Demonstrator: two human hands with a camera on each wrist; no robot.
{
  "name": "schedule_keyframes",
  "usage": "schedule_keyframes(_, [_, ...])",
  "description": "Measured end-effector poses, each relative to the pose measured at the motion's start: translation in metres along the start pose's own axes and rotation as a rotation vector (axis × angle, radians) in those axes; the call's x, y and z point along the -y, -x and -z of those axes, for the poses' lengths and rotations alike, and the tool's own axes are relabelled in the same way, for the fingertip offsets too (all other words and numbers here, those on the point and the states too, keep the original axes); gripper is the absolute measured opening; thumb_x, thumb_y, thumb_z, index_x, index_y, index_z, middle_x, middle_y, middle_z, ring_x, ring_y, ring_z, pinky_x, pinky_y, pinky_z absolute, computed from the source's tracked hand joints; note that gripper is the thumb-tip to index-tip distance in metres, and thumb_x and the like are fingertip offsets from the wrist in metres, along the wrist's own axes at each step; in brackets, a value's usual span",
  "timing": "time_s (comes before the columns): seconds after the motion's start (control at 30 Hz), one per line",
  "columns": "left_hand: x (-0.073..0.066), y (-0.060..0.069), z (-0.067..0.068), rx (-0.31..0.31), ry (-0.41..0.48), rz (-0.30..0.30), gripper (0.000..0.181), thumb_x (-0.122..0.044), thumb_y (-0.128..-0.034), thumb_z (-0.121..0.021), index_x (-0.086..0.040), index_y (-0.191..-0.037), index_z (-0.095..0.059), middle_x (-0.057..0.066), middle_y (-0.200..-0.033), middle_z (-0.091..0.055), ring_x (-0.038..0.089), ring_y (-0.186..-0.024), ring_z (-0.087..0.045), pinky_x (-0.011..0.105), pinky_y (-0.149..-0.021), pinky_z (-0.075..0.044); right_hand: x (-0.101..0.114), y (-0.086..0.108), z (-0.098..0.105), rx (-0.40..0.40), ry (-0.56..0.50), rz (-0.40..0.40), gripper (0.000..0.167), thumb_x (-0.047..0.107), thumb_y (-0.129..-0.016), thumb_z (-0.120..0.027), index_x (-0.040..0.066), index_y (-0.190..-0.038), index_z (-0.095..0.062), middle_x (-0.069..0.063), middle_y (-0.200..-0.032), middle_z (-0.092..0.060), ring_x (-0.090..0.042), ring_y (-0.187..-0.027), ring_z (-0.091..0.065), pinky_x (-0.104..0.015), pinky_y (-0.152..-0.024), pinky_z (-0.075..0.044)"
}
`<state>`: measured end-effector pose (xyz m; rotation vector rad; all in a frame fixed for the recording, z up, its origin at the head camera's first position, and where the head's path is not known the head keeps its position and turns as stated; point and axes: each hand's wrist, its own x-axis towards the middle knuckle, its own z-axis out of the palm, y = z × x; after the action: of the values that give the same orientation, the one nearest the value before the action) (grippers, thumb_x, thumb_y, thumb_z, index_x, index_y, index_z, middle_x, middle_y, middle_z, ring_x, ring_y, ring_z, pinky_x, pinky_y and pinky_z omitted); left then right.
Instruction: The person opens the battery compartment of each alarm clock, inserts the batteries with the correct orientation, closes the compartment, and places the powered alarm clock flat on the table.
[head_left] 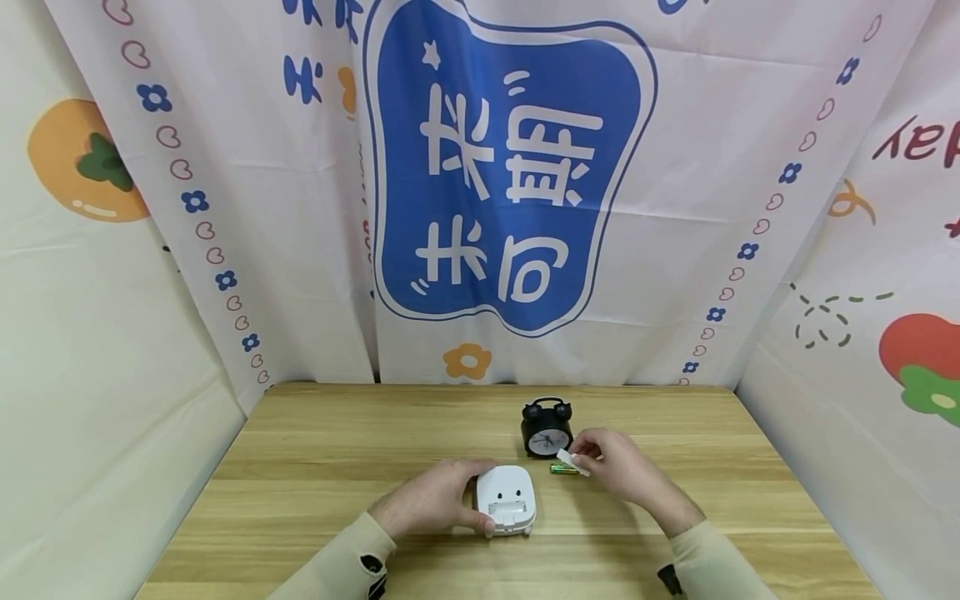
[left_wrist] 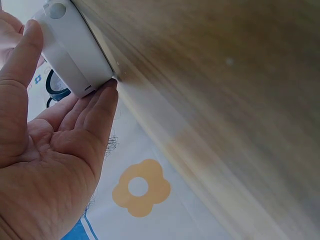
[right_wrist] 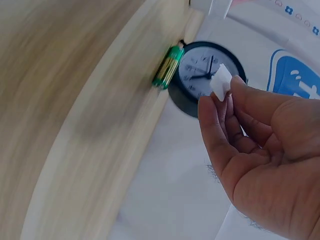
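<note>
On the table lies a small white device [head_left: 507, 481] with its back up, two dark holes in it and an uncovered battery compartment [head_left: 508, 509]. My left hand [head_left: 441, 498] grips it from the left, thumb on the near side and fingers on the far side; the left wrist view shows its white side wall [left_wrist: 75, 50]. To the right, my right hand [head_left: 624, 468] pinches a small white battery cover [right_wrist: 221, 83] between thumb and fingertips, above the table. Green batteries [right_wrist: 168, 67] lie on the wood just below that cover, partly hidden by it in the head view.
A black twin-bell alarm clock [head_left: 546, 428] stands upright behind the batteries, close to my right fingers. The wooden table [head_left: 337, 433] ends at a printed white cloth [head_left: 675, 275] at the back, with more cloth on both sides.
</note>
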<state>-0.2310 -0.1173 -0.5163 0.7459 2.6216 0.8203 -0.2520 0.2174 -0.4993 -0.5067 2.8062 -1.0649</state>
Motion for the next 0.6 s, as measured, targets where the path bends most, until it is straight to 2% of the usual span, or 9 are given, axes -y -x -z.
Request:
schedule_keyframes(0.33, [0.000,0.001,0.001,0.001,-0.007,-0.006,0.098,-0.048,-0.0887,-0.104,-0.008,-0.168,-0.062,0.012,-0.165,-0.073,0.032,-0.152,-0.071,0.055,-0.132,-0.058,-0.012,0.002,0.011,-0.029,0.078,-0.079,0.011,-0.003,-0.103,-0.084,0.007,-0.105,-0.080,-0.001,-0.101,-0.080,-0.012,-0.095,-0.072,-0.035,-0.088,-0.069])
schedule_keyframes(0.6, [0.000,0.000,0.000,0.005,-0.006,0.000,0.099,-0.048,-0.0889,-0.104,-0.008,-0.169,-0.062,0.012,-0.165,-0.073,0.032,-0.153,-0.070,0.055,-0.133,-0.057,-0.020,0.003,0.011,-0.039,0.157,-0.069,0.020,-0.010,-0.097,-0.085,0.009,-0.099,-0.079,-0.004,-0.100,-0.080,-0.011,-0.092,-0.070,-0.034,-0.085,-0.068])
